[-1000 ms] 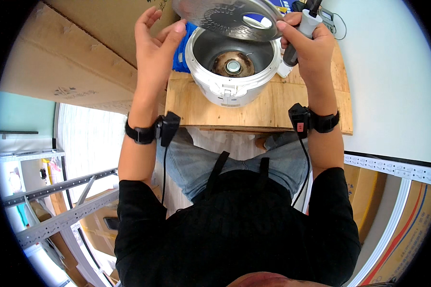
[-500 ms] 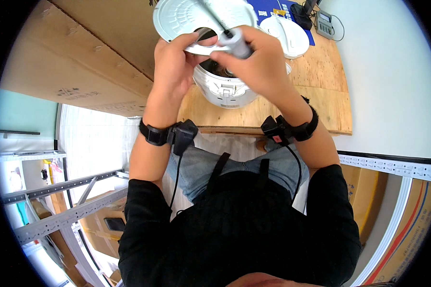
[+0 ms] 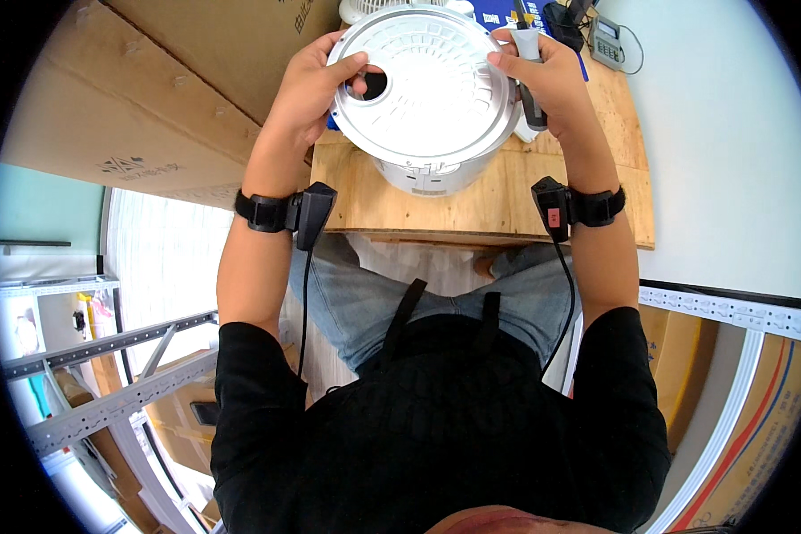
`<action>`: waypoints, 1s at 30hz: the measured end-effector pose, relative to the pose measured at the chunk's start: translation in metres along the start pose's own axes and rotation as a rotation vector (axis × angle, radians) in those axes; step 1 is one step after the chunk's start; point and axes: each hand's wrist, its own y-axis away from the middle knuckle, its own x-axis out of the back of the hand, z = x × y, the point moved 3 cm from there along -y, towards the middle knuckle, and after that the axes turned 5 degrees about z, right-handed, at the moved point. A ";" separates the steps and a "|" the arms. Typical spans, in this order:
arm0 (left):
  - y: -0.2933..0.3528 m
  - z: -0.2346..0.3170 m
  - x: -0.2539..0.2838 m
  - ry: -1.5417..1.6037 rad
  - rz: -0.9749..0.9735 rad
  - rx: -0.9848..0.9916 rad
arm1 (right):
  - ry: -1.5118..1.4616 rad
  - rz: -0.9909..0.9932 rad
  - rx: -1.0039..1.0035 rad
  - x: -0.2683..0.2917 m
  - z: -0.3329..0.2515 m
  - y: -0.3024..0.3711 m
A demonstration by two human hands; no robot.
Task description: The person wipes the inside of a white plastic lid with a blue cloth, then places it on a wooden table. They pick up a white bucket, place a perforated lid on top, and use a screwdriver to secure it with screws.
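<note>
Here, your left hand (image 3: 316, 84) and right hand (image 3: 552, 80) grip a round silvery-white disc (image 3: 436, 93) over the white rounded cooker (image 3: 440, 177); the right also holds a grey-handled screwdriver (image 3: 533, 109).

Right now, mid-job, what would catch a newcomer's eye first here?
The shiny round disc, its hole toward the left, gripped at its rim by the left hand and right hand over the white pot-shaped body. Next, the grey-handled tool also in the right hand, then the big cardboard box at upper left.
</note>
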 end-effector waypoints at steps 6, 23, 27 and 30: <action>-0.008 -0.010 0.006 -0.315 0.190 -0.131 | 0.027 0.015 -0.112 0.001 0.011 -0.008; -0.024 -0.022 0.000 -0.805 0.295 -0.408 | 0.637 0.034 0.192 0.007 0.024 -0.031; -0.027 -0.028 0.003 -0.817 0.292 -0.402 | 0.635 0.083 0.269 0.006 0.030 -0.027; -0.027 -0.026 0.004 -0.802 0.284 -0.439 | 0.691 0.082 0.303 0.004 0.032 -0.023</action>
